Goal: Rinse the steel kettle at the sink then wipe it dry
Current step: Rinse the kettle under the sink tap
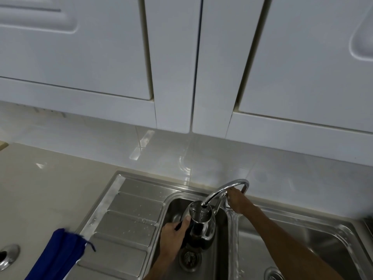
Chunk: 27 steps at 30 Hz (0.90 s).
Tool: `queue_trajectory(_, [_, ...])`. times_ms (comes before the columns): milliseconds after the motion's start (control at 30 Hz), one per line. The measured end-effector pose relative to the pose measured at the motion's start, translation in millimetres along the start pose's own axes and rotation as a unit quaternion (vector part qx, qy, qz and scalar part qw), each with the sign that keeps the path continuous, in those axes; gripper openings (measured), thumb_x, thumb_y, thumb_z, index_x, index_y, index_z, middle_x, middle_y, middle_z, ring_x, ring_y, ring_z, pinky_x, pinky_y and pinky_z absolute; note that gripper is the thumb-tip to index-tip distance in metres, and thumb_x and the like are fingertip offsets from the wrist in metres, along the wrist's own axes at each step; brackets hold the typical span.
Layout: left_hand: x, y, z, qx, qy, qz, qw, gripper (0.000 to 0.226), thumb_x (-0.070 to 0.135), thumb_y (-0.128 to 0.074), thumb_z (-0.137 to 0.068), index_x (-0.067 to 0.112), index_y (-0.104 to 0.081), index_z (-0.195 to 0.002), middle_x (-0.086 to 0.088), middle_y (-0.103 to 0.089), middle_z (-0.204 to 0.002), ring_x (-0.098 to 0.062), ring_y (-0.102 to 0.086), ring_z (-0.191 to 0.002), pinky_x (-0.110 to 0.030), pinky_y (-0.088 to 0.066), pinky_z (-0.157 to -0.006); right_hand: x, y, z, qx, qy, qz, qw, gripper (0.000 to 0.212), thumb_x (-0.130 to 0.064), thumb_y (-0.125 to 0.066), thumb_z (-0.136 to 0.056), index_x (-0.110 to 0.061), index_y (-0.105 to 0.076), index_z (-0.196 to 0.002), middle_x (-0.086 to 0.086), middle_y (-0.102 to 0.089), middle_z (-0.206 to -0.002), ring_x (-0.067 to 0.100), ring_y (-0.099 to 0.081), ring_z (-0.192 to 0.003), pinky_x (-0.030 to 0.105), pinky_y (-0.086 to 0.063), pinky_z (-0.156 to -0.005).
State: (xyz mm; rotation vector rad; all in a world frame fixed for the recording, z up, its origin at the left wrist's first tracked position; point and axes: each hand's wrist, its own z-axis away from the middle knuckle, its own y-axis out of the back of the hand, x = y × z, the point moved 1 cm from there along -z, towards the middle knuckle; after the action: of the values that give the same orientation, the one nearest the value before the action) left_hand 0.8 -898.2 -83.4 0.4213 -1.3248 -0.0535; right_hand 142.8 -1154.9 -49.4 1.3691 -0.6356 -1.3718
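The steel kettle (202, 221) hangs over the left sink basin (175, 209), its open mouth right under the spout of the chrome tap (224, 190). My left hand (173, 231) grips its black handle from the left. My right hand (237, 201) reaches behind the tap's arch and closes on the tap lever, which the hand mostly hides. I cannot tell whether water flows from the spout. A blue cloth (60, 255) lies at the counter's front left, beside the ribbed drainboard (125, 221).
A second basin (302, 245) lies to the right, split off by a wet divider (233, 239). Each basin has a drain strainer. White wall cabinets (181, 67) hang low over the tiled backsplash. A round chrome fitting (8, 256) sits in the beige counter at far left.
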Motion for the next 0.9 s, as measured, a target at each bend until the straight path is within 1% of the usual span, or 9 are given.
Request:
queue_trajectory(167, [0, 2, -2, -0.01, -0.004, -0.002, 1.0, 0.073, 0.09, -0.053, -0.069, 0.022, -0.042, -0.045, 0.004, -0.039, -0.044, -0.012, -0.037, -0.045, -0.03, -0.03, -0.054, 0, 2, 2, -0.002, 0.009, 0.008, 1.0, 0.047, 0.007, -0.056, -0.088, 0.001, -0.051, -0.134, 0.021, -0.054, -0.136, 0.035, -0.057, -0.121, 0.034, -0.042, -0.102])
queue_trajectory(333, [5, 7, 1, -0.018, -0.005, 0.003, 1.0, 0.064, 0.077, -0.057, -0.073, 0.023, -0.04, -0.044, 0.005, -0.037, -0.044, -0.012, -0.037, -0.046, -0.031, -0.029, -0.055, 0, 1, 2, -0.003, 0.014, 0.002, 1.0, 0.048, 0.009, -0.056, -0.087, -0.002, -0.052, -0.134, 0.019, -0.053, -0.137, 0.032, -0.057, -0.121, 0.035, -0.044, -0.102])
queue_trajectory(533, [6, 10, 2, -0.023, -0.009, 0.008, 1.0, 0.061, 0.076, -0.057, -0.074, 0.023, -0.043, -0.047, 0.003, -0.038, -0.045, -0.013, -0.038, -0.047, -0.03, -0.029, -0.054, 1, 0, 3, -0.002, 0.013, 0.003, 1.0, 0.047, 0.01, -0.057, -0.087, -0.001, -0.053, -0.133, 0.02, -0.054, -0.134, 0.032, -0.059, -0.117, 0.034, -0.046, -0.097])
queue_trajectory(633, [8, 11, 2, -0.018, -0.01, 0.006, 1.0, 0.062, 0.073, -0.059, -0.077, 0.023, -0.041, -0.045, 0.005, -0.037, -0.044, -0.013, -0.037, -0.046, -0.03, -0.03, -0.053, 1, -1, 4, -0.002, 0.015, 0.002, 1.0, 0.047, 0.009, -0.06, -0.086, 0.0, -0.053, -0.131, 0.02, -0.054, -0.134, 0.032, -0.058, -0.118, 0.035, -0.046, -0.098])
queue_trajectory(733, [9, 11, 1, -0.022, -0.01, 0.008, 1.0, 0.061, 0.067, -0.062, -0.082, 0.023, -0.042, -0.043, 0.006, -0.039, -0.043, -0.012, -0.038, -0.045, -0.029, -0.03, -0.053, 1, -1, 5, -0.002, 0.015, -0.002, 1.0, 0.048, 0.009, -0.061, -0.086, -0.001, -0.053, -0.132, 0.02, -0.054, -0.135, 0.033, -0.057, -0.12, 0.038, -0.047, -0.102])
queue_trajectory(800, [10, 12, 0, -0.022, -0.016, 0.007, 1.0, 0.062, 0.069, -0.06, -0.081, 0.022, -0.042, -0.044, 0.006, -0.039, -0.044, -0.011, -0.038, -0.045, -0.029, -0.03, -0.053, 2, -1, 5, -0.001, 0.017, -0.003, 1.0, 0.049, 0.009, -0.06, -0.086, 0.0, -0.052, -0.133, 0.021, -0.053, -0.135, 0.034, -0.058, -0.119, 0.039, -0.049, -0.102])
queue_trajectory(900, [10, 13, 0, -0.026, -0.019, 0.008, 0.999, 0.06, 0.066, -0.06, -0.083, 0.023, -0.042, -0.045, 0.005, -0.038, -0.044, -0.012, -0.037, -0.045, -0.03, -0.029, -0.053, 3, -2, 7, -0.001, 0.016, 0.005, 1.0, 0.051, 0.011, -0.057, -0.085, 0.0, -0.052, -0.134, 0.021, -0.053, -0.135, 0.035, -0.058, -0.119, 0.039, -0.048, -0.102])
